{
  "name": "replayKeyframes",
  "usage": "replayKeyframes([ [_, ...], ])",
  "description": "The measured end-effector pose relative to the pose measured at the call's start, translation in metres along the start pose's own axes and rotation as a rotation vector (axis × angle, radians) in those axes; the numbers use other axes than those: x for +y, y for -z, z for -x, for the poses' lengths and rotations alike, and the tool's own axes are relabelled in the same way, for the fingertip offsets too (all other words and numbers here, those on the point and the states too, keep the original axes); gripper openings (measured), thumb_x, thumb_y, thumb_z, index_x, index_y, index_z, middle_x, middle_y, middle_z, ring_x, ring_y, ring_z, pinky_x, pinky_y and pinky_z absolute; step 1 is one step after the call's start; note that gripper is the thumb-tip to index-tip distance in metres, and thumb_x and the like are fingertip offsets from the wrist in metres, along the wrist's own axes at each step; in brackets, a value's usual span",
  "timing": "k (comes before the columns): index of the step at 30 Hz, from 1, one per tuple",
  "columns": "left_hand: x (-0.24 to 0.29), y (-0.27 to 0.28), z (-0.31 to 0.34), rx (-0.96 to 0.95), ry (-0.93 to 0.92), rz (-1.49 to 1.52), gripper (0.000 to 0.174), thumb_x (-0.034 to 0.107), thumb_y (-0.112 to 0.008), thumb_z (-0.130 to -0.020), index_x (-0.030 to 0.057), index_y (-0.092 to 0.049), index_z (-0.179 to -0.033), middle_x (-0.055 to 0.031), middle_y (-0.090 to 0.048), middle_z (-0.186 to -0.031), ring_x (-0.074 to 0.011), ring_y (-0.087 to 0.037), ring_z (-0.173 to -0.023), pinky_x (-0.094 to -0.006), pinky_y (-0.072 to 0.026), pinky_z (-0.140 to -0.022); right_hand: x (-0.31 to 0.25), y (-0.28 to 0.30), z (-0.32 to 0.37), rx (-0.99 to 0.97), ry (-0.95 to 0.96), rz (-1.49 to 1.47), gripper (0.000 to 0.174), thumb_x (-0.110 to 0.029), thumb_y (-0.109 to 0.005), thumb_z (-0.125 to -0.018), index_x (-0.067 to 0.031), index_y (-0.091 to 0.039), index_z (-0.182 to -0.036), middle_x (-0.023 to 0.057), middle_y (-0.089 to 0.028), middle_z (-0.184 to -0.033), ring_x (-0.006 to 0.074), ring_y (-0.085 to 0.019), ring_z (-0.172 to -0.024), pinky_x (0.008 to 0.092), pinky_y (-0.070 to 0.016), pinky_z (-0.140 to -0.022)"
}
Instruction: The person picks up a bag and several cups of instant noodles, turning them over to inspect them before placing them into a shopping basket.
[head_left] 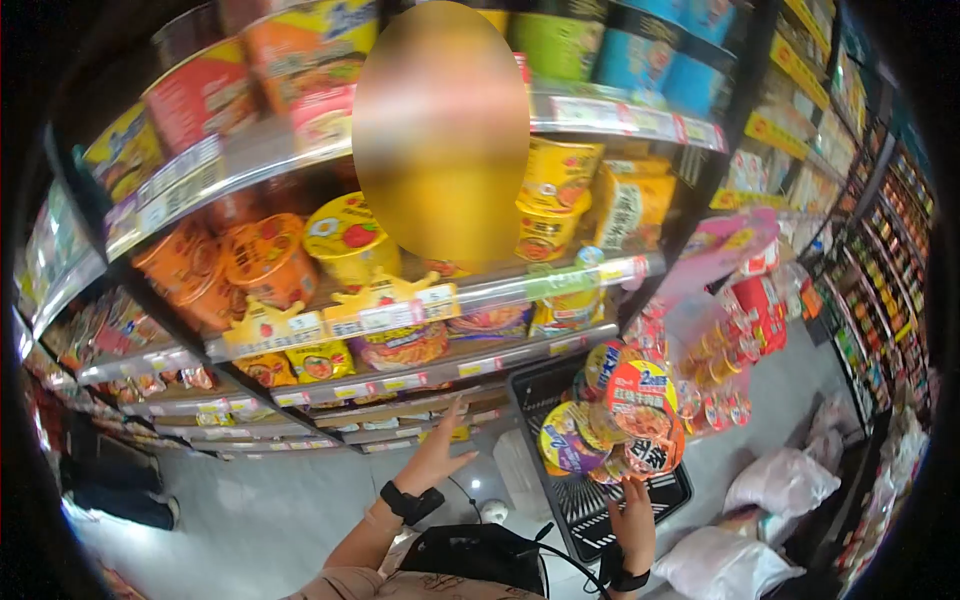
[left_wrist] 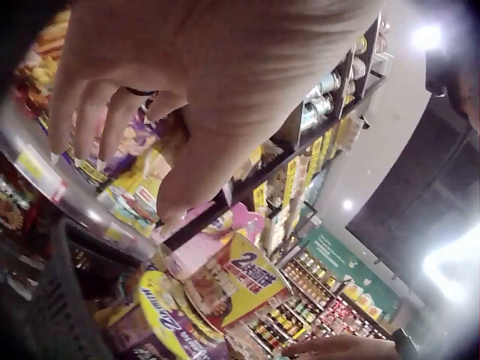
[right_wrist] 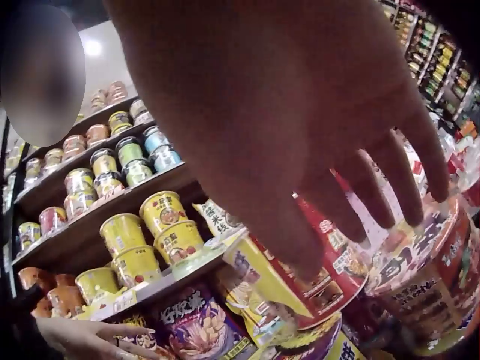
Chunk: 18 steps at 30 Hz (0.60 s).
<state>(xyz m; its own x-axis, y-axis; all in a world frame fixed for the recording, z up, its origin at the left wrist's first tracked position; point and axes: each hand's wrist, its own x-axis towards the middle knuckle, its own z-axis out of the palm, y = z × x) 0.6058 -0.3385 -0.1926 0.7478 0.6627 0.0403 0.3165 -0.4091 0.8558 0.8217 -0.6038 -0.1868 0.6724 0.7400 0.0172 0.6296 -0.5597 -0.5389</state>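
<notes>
My left hand (head_left: pixel 440 455) hangs in front of the lower shelves, left of the black basket (head_left: pixel 585 530), its fingers extended and holding nothing. In the left wrist view, the left hand (left_wrist: pixel 202 82) is spread, with packaged noodles behind it. My right hand (head_left: pixel 632 525) is over the basket's near side, fingertips right at an orange instant noodle cup (head_left: pixel 655 457). Seen from the right wrist, the fingers are straight and overlap that noodle cup (right_wrist: pixel 424 289). Piled in the basket are a red-and-yellow noodle tub (head_left: pixel 640 395) on top and a purple-and-yellow noodle cup (head_left: pixel 575 440).
Shelves ahead hold yellow noodle cups (head_left: pixel 553 185), orange cups (head_left: pixel 265 260) and snack bags. Price tags line the shelf edge (head_left: pixel 400 310). White plastic bags (head_left: pixel 725 565) lie on the floor at right. Another person's dark-clothed legs (head_left: pixel 115 490) are at far left.
</notes>
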Motion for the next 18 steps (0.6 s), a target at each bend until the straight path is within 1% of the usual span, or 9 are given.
replayKeyframes([
  [4,-0.045,0.028,0.057,0.112,0.082,-0.017,0.082,0.016,-0.068,-0.073,0.0075,-0.019,-0.138,-0.0193,-0.053,-0.11,-0.0308,-0.051,-0.105,-0.0365,-0.0406,-0.09,-0.06,-0.018,0.003,-0.066,0.185,-0.09,0.038,-0.007,-0.061,-0.075,0.0021,-0.051,-0.111,0.0218,-0.051,-0.112,0.037,-0.05,-0.104,0.0392,-0.0406,-0.088],
  [5,-0.059,0.034,0.072,0.12,0.091,0.009,0.078,0.016,-0.067,-0.073,0.0068,-0.023,-0.136,-0.0182,-0.054,-0.109,-0.03,-0.052,-0.103,-0.0362,-0.0416,-0.089,-0.06,-0.038,0.002,-0.025,0.286,-0.056,0.035,-0.006,-0.06,-0.075,0.0006,-0.053,-0.108,0.0204,-0.055,-0.104,0.0358,-0.053,-0.098,0.0383,-0.0428,-0.083],
  [8,-0.088,0.058,0.117,0.168,0.145,0.101,0.065,0.015,-0.066,-0.074,0.0051,-0.034,-0.13,-0.015,-0.056,-0.104,-0.0273,-0.055,-0.098,-0.0349,-0.0441,-0.085,-0.101,-0.074,0.008,-0.115,0.352,-0.141,0.033,-0.004,-0.06,-0.074,-0.0001,-0.054,-0.107,0.0196,-0.057,-0.096,0.0354,-0.055,-0.091,0.0371,-0.0442,-0.078],
  [9,-0.09,0.068,0.132,0.187,0.176,0.139,0.06,0.015,-0.066,-0.075,0.0048,-0.038,-0.127,-0.0142,-0.057,-0.104,-0.0262,-0.056,-0.096,-0.0342,-0.0446,-0.083,-0.119,-0.085,0.012,-0.098,0.437,-0.198,0.031,-0.001,-0.059,-0.074,-0.002,-0.056,-0.105,0.0178,-0.058,-0.093,0.0324,-0.058,-0.086,0.0354,-0.0459,-0.074],
  [10,-0.094,0.079,0.146,0.209,0.204,0.178,0.055,0.015,-0.065,-0.076,0.0045,-0.042,-0.124,-0.0134,-0.057,-0.103,-0.0251,-0.057,-0.095,-0.0335,-0.0452,-0.082,-0.136,-0.096,0.017,-0.137,0.442,-0.243,0.03,0.0,-0.059,-0.074,-0.0024,-0.056,-0.104,0.0174,-0.059,-0.093,0.0311,-0.058,-0.084,0.035,-0.0464,-0.073],
  [12,-0.124,0.099,0.177,0.243,0.211,0.211,0.046,0.014,-0.063,-0.079,0.0041,-0.045,-0.12,-0.011,-0.057,-0.102,-0.0214,-0.056,-0.095,-0.0319,-0.0454,-0.083,-0.167,-0.116,0.031,-0.226,0.45,-0.33,0.029,0.001,-0.058,-0.075,-0.0031,-0.058,-0.103,0.0168,-0.059,-0.092,0.0284,-0.06,-0.082,0.0342,-0.0473,-0.071],
  [13,-0.134,0.111,0.195,0.257,0.219,0.226,0.041,0.014,-0.061,-0.081,0.004,-0.046,-0.117,-0.0099,-0.057,-0.102,-0.0196,-0.056,-0.095,-0.0311,-0.0455,-0.084,-0.181,-0.127,0.038,-0.246,0.471,-0.352,0.027,0.001,-0.057,-0.076,-0.0045,-0.059,-0.102,0.0158,-0.059,-0.093,0.0251,-0.061,-0.08,0.0321,-0.0481,-0.069],
  [17,-0.158,0.16,0.275,0.499,0.318,0.333,0.033,0.011,-0.059,-0.08,0.0048,-0.051,-0.112,-0.01,-0.061,-0.096,-0.0182,-0.059,-0.09,-0.032,-0.0469,-0.079,-0.215,-0.171,0.054,-0.36,0.546,-0.315,0.028,0.001,-0.055,-0.076,-0.0047,-0.058,-0.103,0.0152,-0.059,-0.093,0.0245,-0.06,-0.08,0.0309,-0.0478,-0.069],
  [18,-0.161,0.172,0.301,0.566,0.359,0.326,0.032,0.011,-0.059,-0.08,0.0045,-0.052,-0.111,-0.0096,-0.062,-0.095,-0.0176,-0.059,-0.089,-0.0316,-0.0472,-0.078,-0.23,-0.175,0.06,-0.413,0.549,-0.294,0.027,-0.001,-0.055,-0.077,-0.0041,-0.057,-0.103,0.0155,-0.059,-0.094,0.0258,-0.06,-0.081,0.0325,-0.0472,-0.071],
])
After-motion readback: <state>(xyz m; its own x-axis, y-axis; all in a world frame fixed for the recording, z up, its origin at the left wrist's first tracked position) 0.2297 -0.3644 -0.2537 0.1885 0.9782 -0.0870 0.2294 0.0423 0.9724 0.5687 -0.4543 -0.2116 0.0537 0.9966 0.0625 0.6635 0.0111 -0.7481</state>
